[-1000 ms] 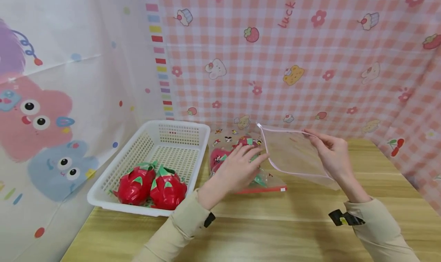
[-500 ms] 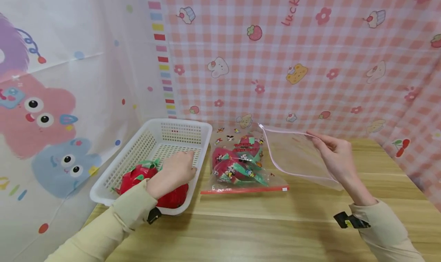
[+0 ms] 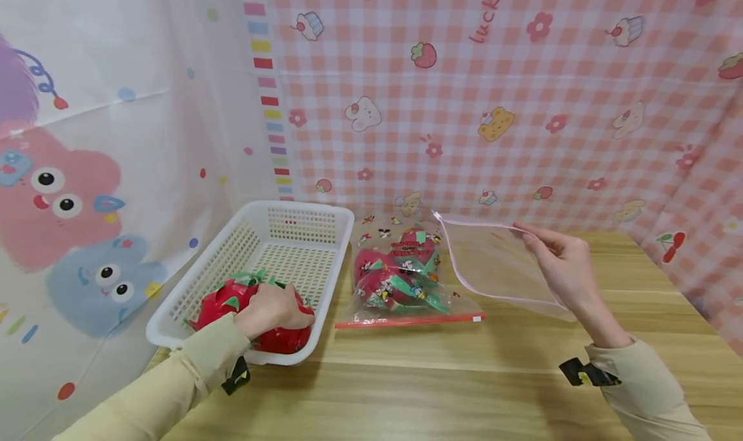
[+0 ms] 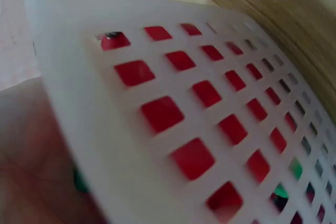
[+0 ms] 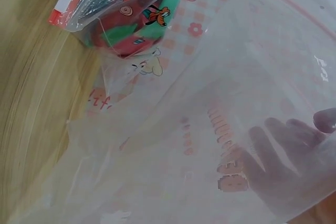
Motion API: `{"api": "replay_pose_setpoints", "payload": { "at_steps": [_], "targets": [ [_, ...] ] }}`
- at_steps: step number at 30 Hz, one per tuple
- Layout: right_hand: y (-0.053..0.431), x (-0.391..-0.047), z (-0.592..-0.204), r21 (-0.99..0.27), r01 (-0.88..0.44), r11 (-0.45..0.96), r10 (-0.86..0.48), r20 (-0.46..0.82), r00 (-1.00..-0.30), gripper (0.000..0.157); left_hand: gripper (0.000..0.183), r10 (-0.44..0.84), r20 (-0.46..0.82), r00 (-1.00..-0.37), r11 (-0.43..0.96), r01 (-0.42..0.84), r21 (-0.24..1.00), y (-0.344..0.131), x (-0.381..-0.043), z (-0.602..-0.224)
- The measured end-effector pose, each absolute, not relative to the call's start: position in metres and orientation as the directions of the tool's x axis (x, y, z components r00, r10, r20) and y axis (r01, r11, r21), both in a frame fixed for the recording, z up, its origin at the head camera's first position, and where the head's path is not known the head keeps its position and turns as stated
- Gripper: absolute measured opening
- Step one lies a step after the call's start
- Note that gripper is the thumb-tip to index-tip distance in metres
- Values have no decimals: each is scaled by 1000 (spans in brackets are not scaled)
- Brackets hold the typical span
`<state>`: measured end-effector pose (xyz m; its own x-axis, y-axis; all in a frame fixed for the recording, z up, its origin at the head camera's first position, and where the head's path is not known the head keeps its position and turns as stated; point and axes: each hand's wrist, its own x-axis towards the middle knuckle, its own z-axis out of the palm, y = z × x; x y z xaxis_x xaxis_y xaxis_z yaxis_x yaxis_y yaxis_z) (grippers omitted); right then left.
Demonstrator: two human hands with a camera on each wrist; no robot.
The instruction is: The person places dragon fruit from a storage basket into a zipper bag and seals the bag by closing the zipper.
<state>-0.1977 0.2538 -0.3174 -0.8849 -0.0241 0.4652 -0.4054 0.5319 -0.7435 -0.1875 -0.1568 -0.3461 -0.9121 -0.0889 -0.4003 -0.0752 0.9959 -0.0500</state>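
Observation:
My left hand [image 3: 271, 309] grips the right-hand red dragon fruit [image 3: 284, 340] in the white plastic basket [image 3: 344, 235]; its fingertips are partly hidden. Beside it lies another dragon fruit [image 3: 223, 301] with green scales, close against the first. At the right, my right hand [image 3: 560, 260] pinches the edge of a clear slider zip bag [image 3: 493, 260], holding it up with its mouth parted. Nothing shows inside that bag. In the right wrist view, the fingers [image 5: 278, 153] show through the film. The left wrist view is mostly filled by the basket wall [image 4: 157, 87], red showing through its holes.
Between the basket and the held bag lies a printed clear bag [image 3: 400, 273] with a red slider strip and several dragon fruits inside. A pink checked cloth [image 3: 464, 106] hangs behind the wooden table [image 3: 418, 383].
My left hand has moved left from the printed bag to the basket and lowered onto the right-hand dragon fruit. My right hand keeps holding the clear bag in about the same place.

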Motion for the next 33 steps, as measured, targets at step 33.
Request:
{"api": "replay_pose_setpoints", "payload": {
  "at_steps": [33],
  "targets": [
    [255, -197, -317, -743, -388, 546, -13, 456, -890, 35, 69, 206, 359, -910, 953, 270, 137, -153, -174, -331]
  ]
}}
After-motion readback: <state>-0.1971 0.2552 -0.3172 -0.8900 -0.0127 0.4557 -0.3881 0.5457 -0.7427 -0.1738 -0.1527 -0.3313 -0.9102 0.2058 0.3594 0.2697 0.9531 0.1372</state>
